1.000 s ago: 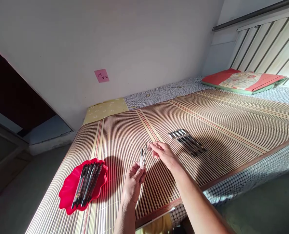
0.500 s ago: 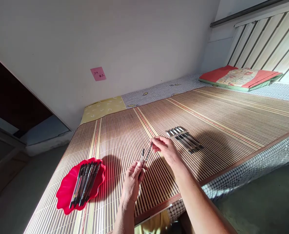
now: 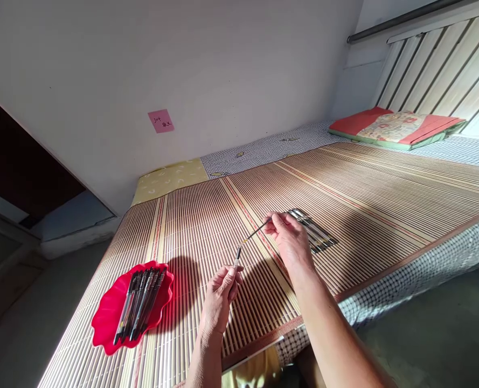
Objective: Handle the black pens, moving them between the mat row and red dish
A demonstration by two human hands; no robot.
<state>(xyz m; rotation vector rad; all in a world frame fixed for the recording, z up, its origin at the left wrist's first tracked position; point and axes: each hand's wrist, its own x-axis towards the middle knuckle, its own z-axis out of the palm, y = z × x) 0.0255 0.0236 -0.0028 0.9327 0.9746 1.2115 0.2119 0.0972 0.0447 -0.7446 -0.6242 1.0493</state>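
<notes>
My left hand (image 3: 220, 295) is closed around a pen barrel (image 3: 237, 257), which points upward out of the fist. Between the thumb and fingers of my right hand (image 3: 291, 240) is a thin dark pen refill (image 3: 258, 230). Its lighter lower end is at the top of the barrel; whether it has entered the barrel I cannot tell. Just beyond my right hand, several black pens (image 3: 314, 231) lie side by side on the bamboo mat (image 3: 207, 226), partly covered by that hand. More dark pens (image 3: 140, 302) rest in a red scalloped dish (image 3: 105, 318) on the left.
A folded red and floral cloth (image 3: 396, 126) lies at the far right of the bed, near a white slatted headboard (image 3: 445, 75). A pink note (image 3: 161, 121) is stuck on the wall. The mat's front edge (image 3: 263, 342) runs close to my forearms.
My right hand has moved up and to the right, drawing the refill away from my left hand so its lower end meets the barrel's top. My left hand has barely moved.
</notes>
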